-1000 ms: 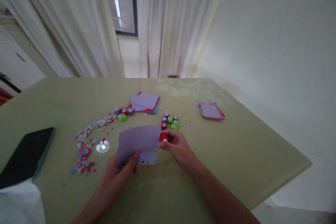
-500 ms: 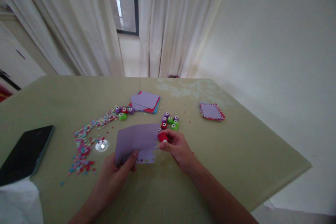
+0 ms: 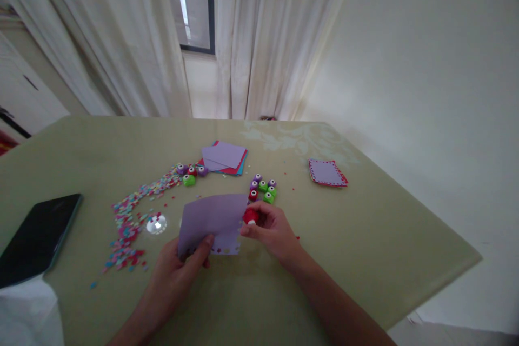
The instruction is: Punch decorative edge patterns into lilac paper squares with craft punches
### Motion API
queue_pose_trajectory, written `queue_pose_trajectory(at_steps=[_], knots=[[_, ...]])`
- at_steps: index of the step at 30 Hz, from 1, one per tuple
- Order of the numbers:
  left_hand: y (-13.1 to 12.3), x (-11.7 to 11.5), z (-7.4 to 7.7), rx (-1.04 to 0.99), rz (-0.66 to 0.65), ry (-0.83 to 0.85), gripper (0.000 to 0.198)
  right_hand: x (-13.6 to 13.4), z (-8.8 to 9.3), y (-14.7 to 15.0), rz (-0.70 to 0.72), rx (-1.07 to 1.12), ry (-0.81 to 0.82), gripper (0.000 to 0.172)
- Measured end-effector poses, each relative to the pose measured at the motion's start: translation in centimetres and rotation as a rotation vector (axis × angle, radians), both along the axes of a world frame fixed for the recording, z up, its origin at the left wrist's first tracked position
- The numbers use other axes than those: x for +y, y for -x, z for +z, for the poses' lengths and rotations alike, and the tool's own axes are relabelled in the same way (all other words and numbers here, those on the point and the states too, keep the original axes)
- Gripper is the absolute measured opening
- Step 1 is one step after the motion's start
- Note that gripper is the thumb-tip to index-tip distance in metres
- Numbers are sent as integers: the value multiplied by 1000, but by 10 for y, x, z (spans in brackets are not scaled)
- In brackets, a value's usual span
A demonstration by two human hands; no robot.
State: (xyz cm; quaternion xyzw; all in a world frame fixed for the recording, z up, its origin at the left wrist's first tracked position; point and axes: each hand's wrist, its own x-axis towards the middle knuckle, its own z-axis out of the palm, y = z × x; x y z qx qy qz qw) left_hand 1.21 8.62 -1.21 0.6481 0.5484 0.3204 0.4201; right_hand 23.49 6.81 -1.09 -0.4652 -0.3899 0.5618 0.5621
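A purple sheet of paper with small holes along its lower and right edges is pinched in my left hand, thumb on top. My right hand grips a small red hole punch at the sheet's right edge. Just beyond my right hand, several small purple, green and red punches with eye-like tops stand together. Another few punches sit farther left, beside scattered paper confetti.
A stack of coloured sheets lies at the back. Edge-punched sheets rest at the right. A black tablet and white tissue are at the left, and a shiny round disc lies near the confetti.
The purple sheet has shifted slightly right and down. The red punch has moved slightly left, closer over the sheet's right edge, and my right fingers have changed their hold on it.
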Motion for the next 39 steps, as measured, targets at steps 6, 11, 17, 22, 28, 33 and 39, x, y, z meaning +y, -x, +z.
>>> queue_pose_trajectory(at_steps=[6,11,17,22,28,33,39], knots=[[0,1,3,4,-66,38,49,-1,-1,-10,95,-194,-52,40],[0,0,-3,-9,-132,89,48,-1,7,-11,284,-101,-62,39],[0,-1,-10,-39,-142,156,50,-1,6,-7,227,-58,73,50],[-1,0,-10,-66,-145,171,49,-2,6,-5,211,-39,94,51],[-1,0,-10,-76,-153,162,47,-1,4,-5,244,10,90,49],[-2,-1,-10,-72,-172,152,46,-1,-3,-5,230,-39,75,40],[1,2,-11,-41,-157,117,48,1,-2,-8,259,-23,77,42]])
